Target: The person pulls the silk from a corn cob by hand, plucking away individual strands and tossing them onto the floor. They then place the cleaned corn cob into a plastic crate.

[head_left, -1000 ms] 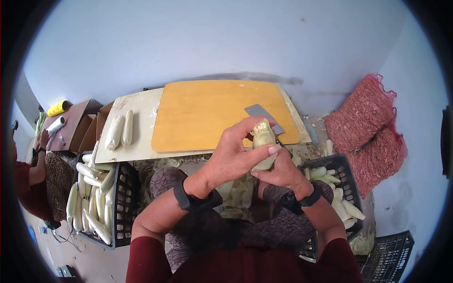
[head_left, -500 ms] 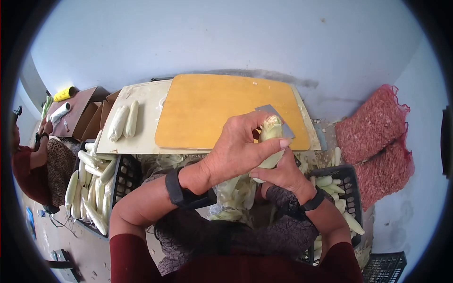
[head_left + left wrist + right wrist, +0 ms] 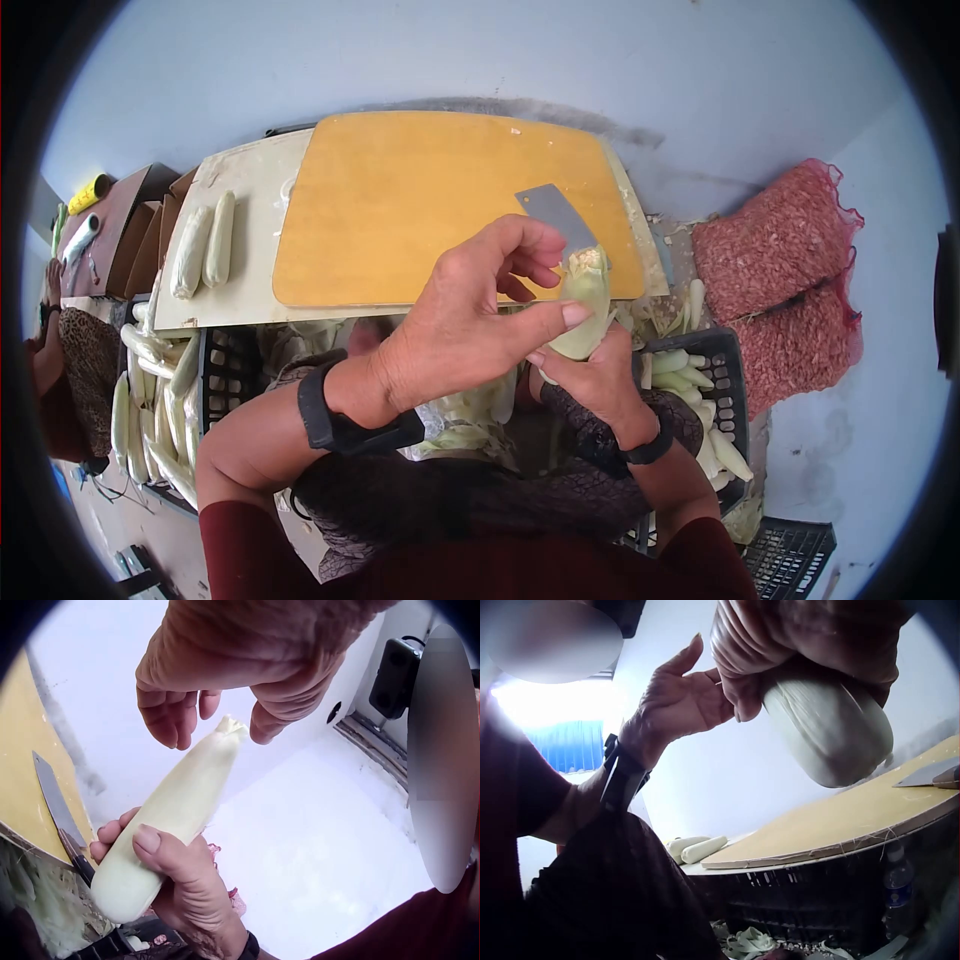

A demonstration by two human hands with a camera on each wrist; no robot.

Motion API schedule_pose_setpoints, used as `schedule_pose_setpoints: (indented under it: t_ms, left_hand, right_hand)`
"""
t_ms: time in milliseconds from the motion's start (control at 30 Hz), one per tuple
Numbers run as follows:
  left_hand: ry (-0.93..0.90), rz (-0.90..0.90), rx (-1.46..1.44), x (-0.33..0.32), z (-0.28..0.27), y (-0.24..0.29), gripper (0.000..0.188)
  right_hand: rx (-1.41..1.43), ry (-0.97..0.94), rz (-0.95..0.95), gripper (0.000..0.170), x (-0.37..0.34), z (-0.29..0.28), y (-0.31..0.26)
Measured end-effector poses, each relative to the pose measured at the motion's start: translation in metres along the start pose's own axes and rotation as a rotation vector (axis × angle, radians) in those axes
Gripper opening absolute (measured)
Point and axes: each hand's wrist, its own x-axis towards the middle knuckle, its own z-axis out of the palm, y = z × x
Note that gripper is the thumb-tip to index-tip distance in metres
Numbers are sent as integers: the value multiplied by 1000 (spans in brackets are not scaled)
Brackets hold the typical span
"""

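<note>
Pale walls (image 3: 400, 50) back a tabletop (image 3: 255, 215) whose yellow board (image 3: 420, 210) bears a cleaver (image 3: 552, 214) near its right edge. Held up at the near edge, toward the right corner, an ear of corn (image 3: 582, 308) sits in the right hand's (image 3: 606, 388) curled grip; the left hand (image 3: 468, 308) is spread beside its tip. Husk-stripping seems in hand; the next move probably calls for pinching a loose leaf there.

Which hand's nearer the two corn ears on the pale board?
Left. The left hand is right of the two ears; the right hand, gripping another ear, is farther right.
</note>
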Motion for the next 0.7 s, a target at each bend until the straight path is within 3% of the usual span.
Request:
schedule_pose_setpoints:
  t_ms: [133, 200, 333, 400, 500, 633, 700]
  left_hand:
    - [-37, -76, -80, 2, -6, -8, 35]
    - [-67, -134, -267, 2, -7, -11, 28]
    - [-93, -168, -348, 0, -11, -17, 25]
    - [-39, -24, -381, 0, -11, -23, 27]
    - [-27, 3, -294, 0, -16, -20, 28]
    - [-8, 28, -148, 0, -19, -19, 31]
    - [-29, 131, -68, 0, -19, -20, 31]
  right_hand:
    - [-199, 75, -81, 44, 0, 0, 5]
    - [-236, 126, -114, 46, -1, 0, 4]
    - [-241, 99, -16, 46, -5, -4, 2]
    - [-146, -25, 148, 39, -5, -7, -2]
    - [100, -155, 279, 24, -4, -7, -8]
    - [198, -226, 350, 26, -3, -6, -10]
    - [217, -275, 354, 29, -2, -5, -13]
